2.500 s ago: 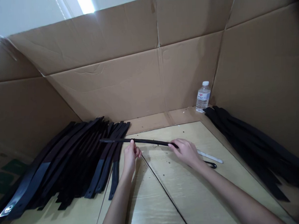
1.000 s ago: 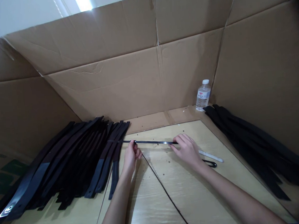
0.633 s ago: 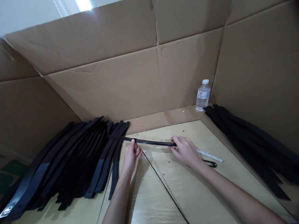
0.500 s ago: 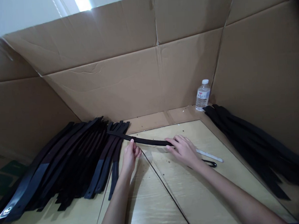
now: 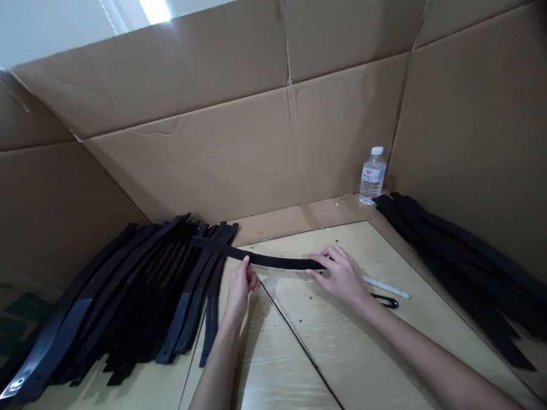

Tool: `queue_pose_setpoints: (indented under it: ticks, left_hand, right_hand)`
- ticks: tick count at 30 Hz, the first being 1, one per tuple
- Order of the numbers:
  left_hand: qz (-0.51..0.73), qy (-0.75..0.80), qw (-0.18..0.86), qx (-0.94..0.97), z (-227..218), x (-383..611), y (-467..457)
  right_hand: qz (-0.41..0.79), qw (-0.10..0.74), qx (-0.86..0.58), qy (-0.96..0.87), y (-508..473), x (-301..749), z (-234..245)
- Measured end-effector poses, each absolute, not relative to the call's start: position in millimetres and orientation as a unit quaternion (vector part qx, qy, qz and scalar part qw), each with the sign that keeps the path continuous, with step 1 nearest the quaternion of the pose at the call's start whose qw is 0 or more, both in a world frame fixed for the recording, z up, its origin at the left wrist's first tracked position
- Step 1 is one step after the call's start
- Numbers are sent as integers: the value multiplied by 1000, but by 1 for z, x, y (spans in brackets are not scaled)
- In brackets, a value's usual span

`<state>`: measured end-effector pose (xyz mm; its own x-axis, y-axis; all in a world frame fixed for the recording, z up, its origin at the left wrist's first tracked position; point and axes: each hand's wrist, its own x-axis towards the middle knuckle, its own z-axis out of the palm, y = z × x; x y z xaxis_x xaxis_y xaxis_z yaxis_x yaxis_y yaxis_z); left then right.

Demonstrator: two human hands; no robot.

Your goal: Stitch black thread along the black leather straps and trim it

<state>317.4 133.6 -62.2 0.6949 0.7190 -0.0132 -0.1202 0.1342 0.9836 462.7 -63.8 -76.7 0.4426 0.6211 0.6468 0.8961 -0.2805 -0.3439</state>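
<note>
A long black strap [image 5: 276,263] stretches between my two hands above the pale wooden table [image 5: 308,350]. My left hand [image 5: 241,287] pinches it near its left part, and its far end reaches over the pile of black straps [image 5: 122,298] on the left. My right hand [image 5: 344,278] grips the strap's right end with curled fingers. The strap sags slightly between the hands and shows its flat face.
Cardboard walls [image 5: 233,140] enclose the table on three sides. A second pile of black straps [image 5: 464,268] lies along the right wall. A water bottle [image 5: 371,176] stands in the back right corner. A white stick [image 5: 388,288] and a small black hook [image 5: 386,302] lie behind my right hand.
The strap has turned from edge-on to showing its flat face, and its left end has swung up and back over the left pile. Both hands stayed in nearly the same places.
</note>
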Motion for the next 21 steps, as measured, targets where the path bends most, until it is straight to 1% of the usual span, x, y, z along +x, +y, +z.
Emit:
queue_pose_setpoints:
  ticks: [5, 10, 13, 18, 21]
  left_hand:
    - [278, 290, 672, 622, -61, 318, 131]
    - [279, 294, 667, 625, -62, 320, 130]
    - [288, 286, 666, 626, -64, 321, 131]
    - [327, 248, 665, 623, -69, 319, 138]
    - [334, 243, 672, 615, -71, 317, 141]
  right_hand:
    - [-224, 330, -779, -483, -65, 463, -77]
    - [-212, 312, -790, -483, -64, 463, -78]
    - [-177, 297, -810, -474, -63, 462, -77]
    - [-75, 257, -856, -443, -62, 460, -77]
    - [-59, 255, -855, -448, -62, 459, -77]
